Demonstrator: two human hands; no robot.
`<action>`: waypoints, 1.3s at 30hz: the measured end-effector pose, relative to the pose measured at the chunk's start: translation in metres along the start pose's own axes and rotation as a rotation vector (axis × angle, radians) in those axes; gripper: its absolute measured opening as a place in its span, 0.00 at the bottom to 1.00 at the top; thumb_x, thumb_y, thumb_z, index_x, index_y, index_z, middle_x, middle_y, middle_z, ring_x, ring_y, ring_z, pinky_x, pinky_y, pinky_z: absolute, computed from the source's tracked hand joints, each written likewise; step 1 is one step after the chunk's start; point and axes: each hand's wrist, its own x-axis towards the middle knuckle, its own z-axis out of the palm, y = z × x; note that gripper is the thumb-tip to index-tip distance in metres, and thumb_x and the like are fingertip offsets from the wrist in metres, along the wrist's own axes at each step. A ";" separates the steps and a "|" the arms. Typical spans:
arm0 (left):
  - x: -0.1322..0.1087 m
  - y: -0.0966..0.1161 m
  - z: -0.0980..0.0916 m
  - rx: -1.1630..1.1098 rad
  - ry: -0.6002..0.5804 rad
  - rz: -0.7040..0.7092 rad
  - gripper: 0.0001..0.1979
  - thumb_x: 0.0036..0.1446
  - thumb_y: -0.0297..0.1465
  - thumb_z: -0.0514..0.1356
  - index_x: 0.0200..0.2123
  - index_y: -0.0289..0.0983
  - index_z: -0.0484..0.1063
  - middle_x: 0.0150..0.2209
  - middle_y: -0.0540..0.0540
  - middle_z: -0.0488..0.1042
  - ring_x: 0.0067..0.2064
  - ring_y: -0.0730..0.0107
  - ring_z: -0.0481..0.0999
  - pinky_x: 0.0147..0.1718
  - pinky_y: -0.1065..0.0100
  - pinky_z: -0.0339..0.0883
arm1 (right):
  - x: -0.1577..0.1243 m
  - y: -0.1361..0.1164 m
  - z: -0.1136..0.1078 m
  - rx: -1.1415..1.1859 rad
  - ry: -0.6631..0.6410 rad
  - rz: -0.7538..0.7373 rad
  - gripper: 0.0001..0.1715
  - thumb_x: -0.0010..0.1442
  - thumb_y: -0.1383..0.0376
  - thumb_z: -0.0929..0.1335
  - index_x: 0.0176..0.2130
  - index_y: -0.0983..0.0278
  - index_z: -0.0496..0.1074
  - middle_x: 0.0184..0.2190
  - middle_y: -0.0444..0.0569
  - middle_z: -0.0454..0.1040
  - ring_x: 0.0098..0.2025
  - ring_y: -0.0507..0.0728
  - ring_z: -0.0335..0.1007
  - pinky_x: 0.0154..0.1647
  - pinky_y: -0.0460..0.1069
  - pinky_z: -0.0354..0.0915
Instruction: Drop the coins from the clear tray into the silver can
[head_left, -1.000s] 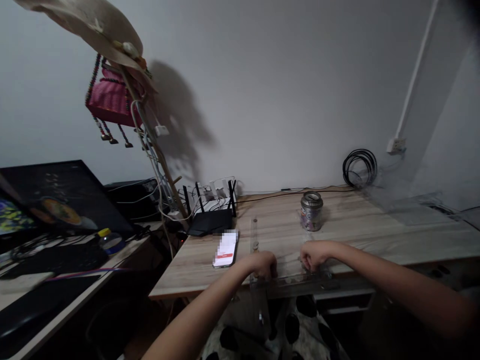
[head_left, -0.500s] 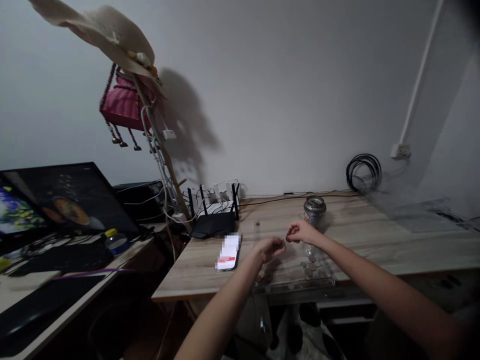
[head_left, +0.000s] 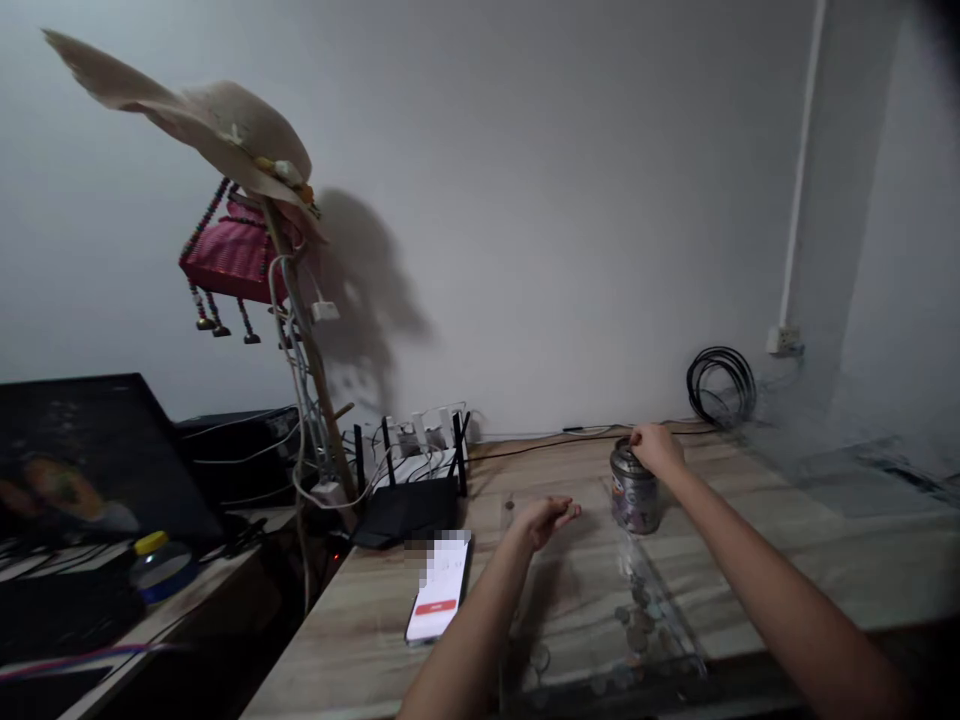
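My right hand (head_left: 658, 450) is at the top of a grey, printed tin can (head_left: 636, 500), its fingers pinched together over the lid. Whatever those fingertips hold is hidden. My left hand (head_left: 547, 520) hovers over a clear plastic tray (head_left: 686, 650), fingers loosely stretched and palm turned partly up. No object shows in it, though the inside of the palm is partly hidden. Several coins (head_left: 639, 635) lie scattered at the right side of the tray, in front of the can. One small dark coin (head_left: 510, 505) lies near the tray's far left corner.
A lit phone (head_left: 441, 590) lies left of my left forearm. Behind it stand a black router (head_left: 409, 510) and several plugs. A coil of black cable (head_left: 720, 388) rests against the wall. A monitor (head_left: 67, 470) and a yellow-capped bottle (head_left: 161, 570) stand on the left desk.
My right hand has moved from beside my left hand up and right to the can's lid. My left hand stays over the tray, its fingers straighter. The camera view has tilted up.
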 end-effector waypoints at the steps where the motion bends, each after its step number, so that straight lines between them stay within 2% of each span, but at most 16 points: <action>1: 0.003 0.004 -0.003 -0.001 -0.001 0.010 0.04 0.50 0.20 0.57 0.31 0.31 0.68 0.30 0.46 0.73 0.33 0.78 0.73 0.32 0.81 0.64 | 0.000 0.000 0.001 -0.015 0.006 0.003 0.09 0.46 0.68 0.65 0.28 0.61 0.75 0.31 0.50 0.75 0.34 0.55 0.69 0.29 0.45 0.56; 5: 0.010 0.018 -0.019 -0.006 -0.004 0.052 0.05 0.47 0.23 0.60 0.32 0.31 0.70 0.30 0.46 0.74 0.31 0.76 0.73 0.27 0.79 0.63 | -0.008 -0.013 0.003 -0.028 0.114 -0.045 0.12 0.51 0.65 0.63 0.34 0.61 0.74 0.34 0.51 0.74 0.38 0.56 0.68 0.33 0.46 0.57; 8: 0.009 0.022 -0.028 -0.064 -0.005 0.097 0.08 0.47 0.24 0.60 0.34 0.32 0.70 0.30 0.46 0.75 0.29 0.77 0.72 0.24 0.79 0.62 | -0.022 -0.040 0.012 0.122 0.207 -0.260 0.14 0.56 0.63 0.60 0.36 0.60 0.73 0.36 0.49 0.74 0.40 0.55 0.66 0.37 0.46 0.57; 11: 0.006 0.016 -0.032 -0.160 0.051 0.188 0.13 0.45 0.24 0.62 0.37 0.33 0.70 0.31 0.46 0.75 0.29 0.76 0.73 0.25 0.78 0.64 | -0.035 -0.075 0.036 0.346 -0.056 -0.440 0.13 0.54 0.59 0.63 0.34 0.61 0.73 0.31 0.46 0.75 0.32 0.52 0.67 0.32 0.45 0.57; 13: 0.005 0.008 -0.032 -0.167 0.073 0.245 0.13 0.44 0.24 0.63 0.37 0.32 0.72 0.30 0.46 0.75 0.27 0.76 0.71 0.24 0.77 0.63 | -0.041 -0.091 0.055 0.431 -0.241 -0.475 0.14 0.50 0.57 0.65 0.33 0.62 0.74 0.28 0.46 0.74 0.29 0.52 0.66 0.28 0.44 0.55; 15: 0.006 0.000 -0.030 -0.178 0.084 0.268 0.12 0.43 0.24 0.63 0.36 0.31 0.73 0.30 0.45 0.75 0.26 0.77 0.71 0.25 0.76 0.63 | -0.044 -0.096 0.072 0.468 -0.336 -0.462 0.13 0.48 0.58 0.67 0.29 0.64 0.75 0.25 0.46 0.73 0.27 0.51 0.64 0.25 0.44 0.53; 19: 0.012 -0.013 -0.026 -0.198 0.051 0.195 0.11 0.46 0.24 0.60 0.36 0.31 0.73 0.31 0.44 0.75 0.26 0.76 0.71 0.27 0.74 0.65 | -0.049 -0.083 0.089 0.500 -0.416 -0.430 0.11 0.45 0.62 0.68 0.30 0.65 0.74 0.22 0.45 0.72 0.24 0.50 0.62 0.23 0.43 0.52; 22: 0.015 -0.014 -0.024 -0.231 0.010 0.136 0.09 0.49 0.23 0.56 0.35 0.30 0.72 0.31 0.44 0.75 0.26 0.77 0.72 0.28 0.74 0.66 | -0.056 -0.077 0.088 0.469 -0.350 -0.459 0.08 0.44 0.65 0.67 0.29 0.64 0.73 0.25 0.44 0.73 0.28 0.51 0.64 0.27 0.44 0.55; 24: 0.014 -0.011 -0.024 -0.291 0.025 0.117 0.09 0.51 0.22 0.53 0.36 0.30 0.71 0.32 0.43 0.75 0.28 0.76 0.74 0.30 0.75 0.66 | -0.058 -0.076 0.081 0.431 -0.231 -0.475 0.06 0.47 0.66 0.66 0.27 0.63 0.73 0.27 0.45 0.73 0.32 0.53 0.66 0.32 0.45 0.57; 27: 0.009 -0.004 -0.024 -0.359 0.065 0.100 0.10 0.52 0.22 0.51 0.38 0.28 0.68 0.35 0.39 0.75 0.33 0.73 0.76 0.32 0.75 0.68 | -0.050 -0.068 0.057 0.370 0.033 -0.420 0.10 0.53 0.63 0.63 0.30 0.62 0.74 0.31 0.47 0.74 0.36 0.54 0.67 0.38 0.46 0.58; 30: 0.003 0.001 -0.022 -0.372 0.083 0.061 0.11 0.52 0.22 0.51 0.40 0.28 0.66 0.36 0.38 0.75 0.35 0.70 0.77 0.33 0.75 0.69 | -0.030 -0.040 0.029 0.221 0.320 -0.256 0.16 0.56 0.61 0.60 0.36 0.60 0.74 0.35 0.50 0.74 0.40 0.56 0.66 0.39 0.48 0.58; 31: 0.002 0.001 -0.021 -0.369 0.075 0.042 0.11 0.52 0.23 0.52 0.40 0.28 0.66 0.36 0.38 0.75 0.35 0.70 0.77 0.32 0.75 0.69 | -0.023 -0.027 0.022 0.145 0.349 -0.174 0.16 0.56 0.60 0.60 0.37 0.60 0.74 0.35 0.50 0.74 0.39 0.57 0.67 0.37 0.48 0.58; 33: 0.002 0.000 -0.020 -0.356 0.044 0.011 0.11 0.52 0.25 0.53 0.40 0.28 0.66 0.36 0.38 0.75 0.35 0.69 0.77 0.31 0.75 0.68 | -0.010 -0.002 0.016 0.058 0.271 -0.031 0.15 0.53 0.59 0.62 0.34 0.59 0.76 0.32 0.50 0.74 0.35 0.57 0.68 0.30 0.48 0.57; 36: 0.005 -0.002 -0.022 -0.353 0.006 0.002 0.11 0.53 0.27 0.54 0.39 0.29 0.66 0.36 0.37 0.75 0.35 0.67 0.77 0.31 0.74 0.68 | 0.001 0.022 0.018 0.064 0.065 -0.013 0.12 0.49 0.60 0.64 0.29 0.57 0.77 0.29 0.48 0.75 0.32 0.56 0.68 0.28 0.47 0.56; 37: 0.005 -0.003 -0.023 -0.360 -0.005 0.007 0.11 0.53 0.28 0.54 0.39 0.29 0.66 0.36 0.37 0.75 0.36 0.67 0.77 0.31 0.73 0.67 | 0.002 0.025 0.020 0.059 0.042 -0.033 0.12 0.48 0.60 0.64 0.28 0.57 0.77 0.29 0.47 0.75 0.32 0.56 0.68 0.29 0.48 0.56; 39: 0.007 -0.003 -0.025 -0.384 -0.039 0.014 0.13 0.55 0.32 0.52 0.40 0.28 0.66 0.37 0.36 0.74 0.37 0.65 0.76 0.32 0.72 0.67 | 0.001 0.022 0.022 0.005 0.096 -0.065 0.12 0.49 0.60 0.64 0.29 0.57 0.77 0.29 0.48 0.75 0.35 0.58 0.67 0.32 0.49 0.57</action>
